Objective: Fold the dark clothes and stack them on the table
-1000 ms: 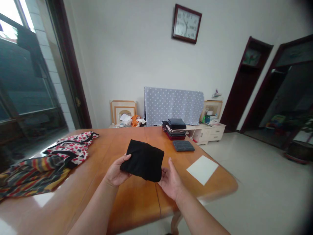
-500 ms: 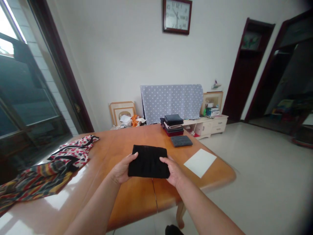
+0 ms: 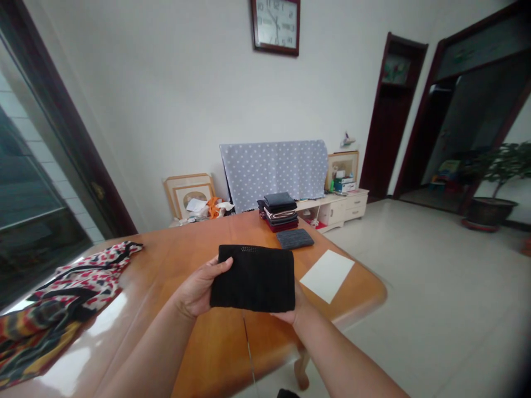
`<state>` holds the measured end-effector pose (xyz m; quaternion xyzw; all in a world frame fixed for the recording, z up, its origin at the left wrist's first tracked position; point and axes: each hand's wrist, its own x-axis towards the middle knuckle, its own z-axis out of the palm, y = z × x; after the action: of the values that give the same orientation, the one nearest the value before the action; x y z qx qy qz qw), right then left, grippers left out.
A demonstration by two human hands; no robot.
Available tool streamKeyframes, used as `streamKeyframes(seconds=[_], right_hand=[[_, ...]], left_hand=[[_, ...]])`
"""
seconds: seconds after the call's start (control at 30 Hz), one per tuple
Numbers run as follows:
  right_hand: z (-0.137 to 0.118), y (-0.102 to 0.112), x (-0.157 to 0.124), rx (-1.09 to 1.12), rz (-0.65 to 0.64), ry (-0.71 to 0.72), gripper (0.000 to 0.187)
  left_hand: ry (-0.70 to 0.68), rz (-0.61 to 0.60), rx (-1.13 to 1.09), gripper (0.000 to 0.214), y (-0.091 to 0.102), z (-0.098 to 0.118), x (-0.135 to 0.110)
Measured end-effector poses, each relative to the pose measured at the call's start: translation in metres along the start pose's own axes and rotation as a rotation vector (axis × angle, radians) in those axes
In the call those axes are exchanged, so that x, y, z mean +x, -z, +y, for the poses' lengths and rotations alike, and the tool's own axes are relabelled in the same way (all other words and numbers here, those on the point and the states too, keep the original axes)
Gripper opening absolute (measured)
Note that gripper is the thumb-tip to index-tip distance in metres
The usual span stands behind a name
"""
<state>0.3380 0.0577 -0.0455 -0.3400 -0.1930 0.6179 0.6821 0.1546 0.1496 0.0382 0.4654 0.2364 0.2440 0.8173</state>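
Right hand (image 3: 290, 316) has slid under the black cloth (image 3: 253, 279), palm up and open, while the left hand (image 3: 197, 287) grips its edge above the table (image 3: 215, 354).

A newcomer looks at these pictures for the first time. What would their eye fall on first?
The eye goes first to the folded black cloth in the middle, held above the orange wooden table with the left hand at one side and the right hand beneath the other. Next come the red-and-white patterned clothes at the table's left side. Farther off, a blue-grey polka-dot cloth stands against the wall below a wall clock.
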Motion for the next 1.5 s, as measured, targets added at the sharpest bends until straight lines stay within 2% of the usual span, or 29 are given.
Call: streamKeyframes(seconds=[0.07, 0.13, 0.27, 0.4, 0.5, 0.6, 0.7, 0.8, 0.9, 1.03, 1.2, 1.37, 1.5], right_hand=[[-0.015, 0.003, -0.002, 0.069, -0.116, -0.059, 0.067], [-0.03, 0.011, 0.0, 0.091, -0.147, -0.093, 0.069], [-0.05, 0.039, 0.015, -0.103, -0.046, -0.013, 0.043], [-0.077, 0.07, 0.044, -0.223, 0.122, 0.083, 0.037], [-0.107, 0.094, 0.069, -0.232, 0.191, 0.173, 0.031], [-0.136, 0.117, 0.09, -0.235, 0.194, 0.255, 0.031], [-0.159, 0.138, 0.11, -0.198, 0.172, 0.331, 0.043], [-0.173, 0.157, 0.13, -0.16, 0.199, 0.391, 0.052], [-0.177, 0.174, 0.147, -0.123, 0.28, 0.423, 0.05], [-0.174, 0.194, 0.161, -0.035, 0.361, 0.483, 0.038], [-0.175, 0.206, 0.166, 0.049, 0.278, 0.467, 0.013], [-0.177, 0.209, 0.169, 0.127, 0.305, 0.445, 0.006], [-0.178, 0.211, 0.171, 0.153, 0.269, 0.481, 0.007]], left_hand=[[0.025, 0.028, -0.019, 0.046, 0.008, -0.009, 0.011], [0.063, 0.076, -0.062, 0.047, 0.017, -0.019, 0.025], [0.139, 0.128, -0.145, 0.05, 0.021, -0.039, 0.061], [0.179, 0.179, -0.169, 0.042, 0.008, -0.056, 0.109], [0.181, 0.211, -0.173, 0.037, -0.006, -0.067, 0.151], [0.115, 0.205, -0.159, 0.038, -0.019, -0.075, 0.193], [-0.034, 0.196, -0.115, 0.039, -0.031, -0.077, 0.234], [-0.118, 0.171, -0.096, 0.041, -0.038, -0.076, 0.27], [-0.129, 0.154, -0.094, 0.04, -0.04, -0.076, 0.297], [-0.134, 0.182, -0.08, 0.036, -0.037, -0.084, 0.319], [-0.107, 0.211, -0.074, 0.03, -0.03, -0.094, 0.33], [-0.095, 0.235, -0.079, 0.03, -0.03, -0.096, 0.332], [-0.106, 0.242, -0.064, 0.031, -0.033, -0.094, 0.333]])
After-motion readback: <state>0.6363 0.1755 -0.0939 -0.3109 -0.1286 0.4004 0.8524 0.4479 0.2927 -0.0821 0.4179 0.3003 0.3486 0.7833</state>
